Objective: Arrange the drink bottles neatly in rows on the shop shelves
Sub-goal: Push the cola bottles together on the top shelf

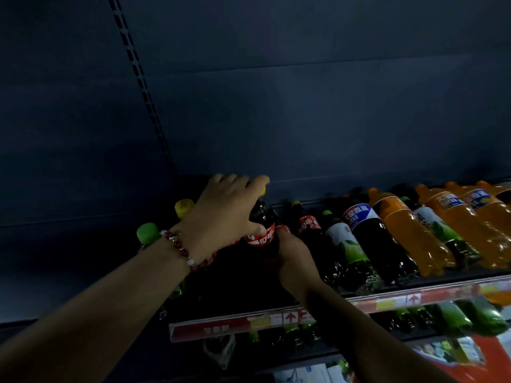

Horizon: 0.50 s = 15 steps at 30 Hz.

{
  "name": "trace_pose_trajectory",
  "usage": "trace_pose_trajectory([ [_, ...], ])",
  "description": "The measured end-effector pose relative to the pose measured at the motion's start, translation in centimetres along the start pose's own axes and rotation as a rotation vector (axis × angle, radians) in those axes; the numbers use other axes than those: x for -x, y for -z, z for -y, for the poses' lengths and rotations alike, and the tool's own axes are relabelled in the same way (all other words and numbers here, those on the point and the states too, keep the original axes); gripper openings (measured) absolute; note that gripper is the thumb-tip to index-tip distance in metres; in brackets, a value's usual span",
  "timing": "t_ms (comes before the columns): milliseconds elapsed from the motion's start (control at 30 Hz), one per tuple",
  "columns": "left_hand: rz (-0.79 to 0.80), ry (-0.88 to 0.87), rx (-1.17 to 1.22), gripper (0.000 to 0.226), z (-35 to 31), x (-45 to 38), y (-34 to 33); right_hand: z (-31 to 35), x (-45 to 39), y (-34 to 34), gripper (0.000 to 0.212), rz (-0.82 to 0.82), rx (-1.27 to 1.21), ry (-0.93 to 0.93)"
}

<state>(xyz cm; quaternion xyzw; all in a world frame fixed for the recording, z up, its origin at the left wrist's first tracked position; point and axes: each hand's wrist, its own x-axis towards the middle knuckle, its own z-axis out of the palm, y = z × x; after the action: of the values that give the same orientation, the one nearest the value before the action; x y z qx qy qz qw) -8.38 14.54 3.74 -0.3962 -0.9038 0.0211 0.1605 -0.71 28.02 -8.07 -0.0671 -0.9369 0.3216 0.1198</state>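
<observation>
Your left hand (pixel 221 214), the one with the red and white bead bracelet (pixel 181 248), curls over the neck and shoulder of a dark cola bottle with a red label and yellow cap (pixel 261 233), which stands at the left end of the top shelf (pixel 387 298), near the dark blue back panel (pixel 304 106). Your right hand (pixel 293 255) wraps the lower body of the same bottle from the front, so both hands hold it.

Just beside it to the right a second dark cola bottle with a red label (pixel 308 230) touches or nearly touches it; I cannot tell which in this dim light. Beyond stand a white-and-green labelled bottle (pixel 345 244), a dark bottle with a blue and white label (pixel 367 233) and a row of orange soda bottles (pixel 414 230). A green cap (pixel 148 232) and a yellow cap (pixel 184 207) poke up behind your left wrist.

The risk, as I judge it, is crowding. If you twist or slide this bottle sideways, it could knock its red-labelled neighbour and set off the closely packed row to the right. Your left forearm passes close over those two caps, so dropping your elbow could tip them. The shelf is high and poorly lit; a base set on the front edge may slip off.
</observation>
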Motion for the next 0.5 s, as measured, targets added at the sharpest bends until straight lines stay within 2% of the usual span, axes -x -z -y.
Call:
trace_pose_trajectory([
  [133,-0.048,-0.006,-0.027,0.097,-0.1,0.5,-0.3,0.3,0.0,0.4,0.037,0.029,0.127,-0.021],
  [300,-0.106,-0.036,-0.049,0.107,-0.1,1.0,-1.2,-0.2,1.9,0.7,0.071,0.133,0.339,-0.210],
  [400,-0.156,-0.039,-0.051,0.110,0.1,1.4,-1.8,-0.6,2.9,0.6,0.071,0.246,0.395,-0.331],
  [500,-0.213,-0.042,-0.056,0.111,0.1,1.7,-2.4,-0.2,2.8,1.0,0.054,0.259,0.455,-0.368],
])
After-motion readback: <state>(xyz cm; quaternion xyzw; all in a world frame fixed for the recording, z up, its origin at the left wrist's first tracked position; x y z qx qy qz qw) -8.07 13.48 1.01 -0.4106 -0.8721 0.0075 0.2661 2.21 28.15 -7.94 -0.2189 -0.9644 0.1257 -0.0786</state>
